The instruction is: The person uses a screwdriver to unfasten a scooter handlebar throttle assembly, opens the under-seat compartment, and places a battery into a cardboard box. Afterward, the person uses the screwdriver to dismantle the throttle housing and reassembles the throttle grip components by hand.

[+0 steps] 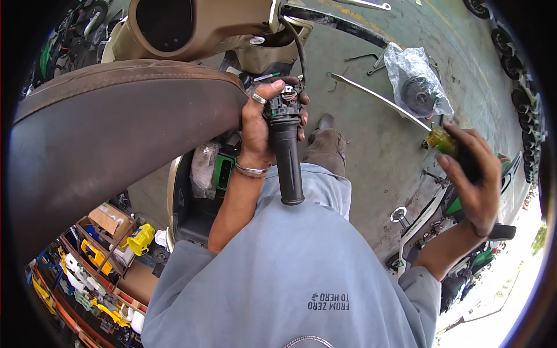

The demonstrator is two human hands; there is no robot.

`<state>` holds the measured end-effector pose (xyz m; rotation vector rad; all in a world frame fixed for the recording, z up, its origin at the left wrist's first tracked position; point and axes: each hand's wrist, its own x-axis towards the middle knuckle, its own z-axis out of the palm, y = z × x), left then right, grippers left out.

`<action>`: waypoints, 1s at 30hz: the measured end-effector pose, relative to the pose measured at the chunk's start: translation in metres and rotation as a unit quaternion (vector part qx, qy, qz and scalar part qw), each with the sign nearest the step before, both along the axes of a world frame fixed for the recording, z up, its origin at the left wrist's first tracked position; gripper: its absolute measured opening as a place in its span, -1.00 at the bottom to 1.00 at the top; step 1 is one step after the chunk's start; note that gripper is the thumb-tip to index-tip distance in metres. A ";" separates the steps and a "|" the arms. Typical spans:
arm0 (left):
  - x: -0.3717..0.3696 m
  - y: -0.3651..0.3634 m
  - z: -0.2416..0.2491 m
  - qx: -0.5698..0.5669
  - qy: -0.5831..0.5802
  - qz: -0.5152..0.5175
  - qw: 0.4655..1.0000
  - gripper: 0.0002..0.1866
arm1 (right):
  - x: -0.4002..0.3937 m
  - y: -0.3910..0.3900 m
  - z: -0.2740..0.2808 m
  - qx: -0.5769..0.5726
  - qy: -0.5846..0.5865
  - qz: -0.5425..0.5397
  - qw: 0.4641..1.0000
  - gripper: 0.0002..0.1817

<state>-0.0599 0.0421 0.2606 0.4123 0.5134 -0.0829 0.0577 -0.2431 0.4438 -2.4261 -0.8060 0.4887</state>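
My left hand [259, 119], with a ring and a metal bracelet, is wrapped round a black handlebar switch housing [284, 107]. Its top is open and shows coloured wires. A black rubber handlebar grip [288, 162] extends from the housing toward my body, and a black cable runs up from it. Off to the right, my right hand [473, 174] is closed round a screwdriver [442, 140] with a yellow-green see-through handle. The long pale shaft points up and left, its tip apart from the switch housing. Part of the handle is hidden by my fingers.
A brown scooter seat [133, 122] fills the left, with beige body panels [226, 23] above. A plastic-wrapped round part [418, 90] is at upper right. Shelves with yellow parts [98, 255] stand lower left. Another green-and-white scooter [426, 214] is at right.
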 end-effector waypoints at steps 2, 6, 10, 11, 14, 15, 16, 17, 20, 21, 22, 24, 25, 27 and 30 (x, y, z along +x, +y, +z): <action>0.001 -0.003 0.002 -0.022 0.006 0.011 1.000 -0.57 | -0.017 -0.025 -0.070 -0.010 0.158 -0.143 0.977 -0.58; 0.004 -0.006 0.004 -0.004 -0.010 0.034 0.999 -0.47 | -0.064 -0.079 -0.232 -0.013 0.133 -0.306 0.942 -0.54; 0.001 -0.012 0.002 0.087 -0.016 0.030 0.996 -0.32 | -0.103 -0.067 -0.274 -0.077 0.022 -0.268 0.960 -0.50; -0.001 -0.012 0.000 0.088 -0.028 0.018 0.996 -0.28 | -0.104 -0.038 -0.250 0.032 0.141 -0.316 0.937 -0.50; -0.002 -0.020 0.003 0.139 -0.013 0.021 0.990 -0.29 | -0.119 0.039 -0.173 0.325 0.374 -0.325 0.806 -0.49; -0.001 -0.022 0.007 0.146 -0.014 0.021 0.989 -0.27 | -0.124 0.056 -0.160 0.355 0.364 -0.286 0.813 -0.45; 0.001 -0.023 0.009 0.157 -0.014 0.012 0.987 -0.26 | -0.128 0.068 -0.149 0.383 0.353 -0.244 0.818 -0.41; 0.002 -0.023 0.010 0.167 -0.014 0.006 0.986 -0.25 | -0.128 0.079 -0.136 0.375 0.367 -0.249 0.814 -0.38; 0.001 -0.018 0.020 0.191 -0.012 -0.008 0.982 -0.33 | -0.125 0.096 -0.126 0.323 0.301 -0.263 0.858 -0.38; 0.001 -0.016 0.022 0.214 -0.011 -0.011 0.977 -0.35 | -0.121 0.095 -0.122 0.302 0.302 -0.268 0.864 -0.40; 0.002 -0.014 0.026 0.237 -0.012 -0.014 0.971 -0.38 | -0.118 0.096 -0.120 0.281 0.302 -0.271 0.870 -0.42; 0.002 -0.016 0.031 0.260 0.009 -0.014 0.965 -0.42 | -0.122 0.096 -0.119 0.301 0.296 -0.279 0.863 -0.45; 0.003 -0.017 0.030 0.280 0.012 -0.016 0.960 -0.42 | -0.123 0.096 -0.119 0.303 0.298 -0.285 0.859 -0.45; 0.002 -0.020 0.030 0.316 0.022 -0.010 0.948 -0.42 | -0.125 0.095 -0.118 0.304 0.324 -0.297 0.845 -0.46; 0.003 -0.020 0.028 0.330 0.031 -0.008 0.944 -0.43 | -0.122 0.094 -0.108 0.314 0.391 -0.316 0.805 -0.46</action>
